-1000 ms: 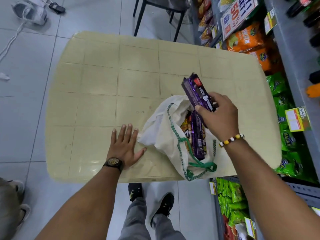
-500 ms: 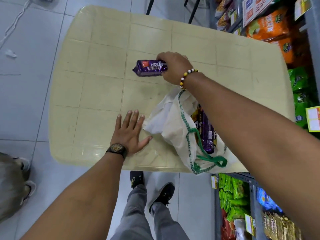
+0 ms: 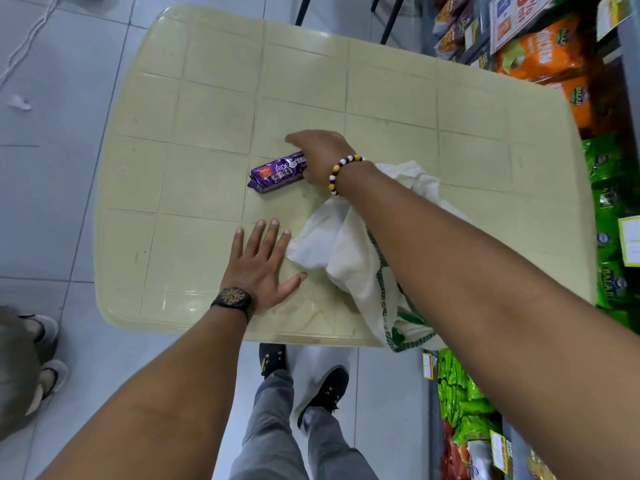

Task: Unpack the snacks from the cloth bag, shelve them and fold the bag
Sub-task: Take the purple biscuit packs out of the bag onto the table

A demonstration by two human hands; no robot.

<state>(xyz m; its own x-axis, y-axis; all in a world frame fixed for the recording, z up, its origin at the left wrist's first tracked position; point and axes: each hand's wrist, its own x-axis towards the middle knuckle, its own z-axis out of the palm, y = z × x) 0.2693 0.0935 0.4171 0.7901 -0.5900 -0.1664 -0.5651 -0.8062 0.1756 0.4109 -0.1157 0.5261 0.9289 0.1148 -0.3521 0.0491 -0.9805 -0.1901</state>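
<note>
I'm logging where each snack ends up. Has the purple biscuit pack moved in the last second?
Yes. The purple biscuit pack went from held above the cloth bag to lying on the table, beyond the bag, under the right hand.

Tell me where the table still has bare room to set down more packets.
Bare: the far half beyond the purple packet, and the left side from the packet to the left hand. Crowded: the near right corner under the cloth bag and right hand.
</note>
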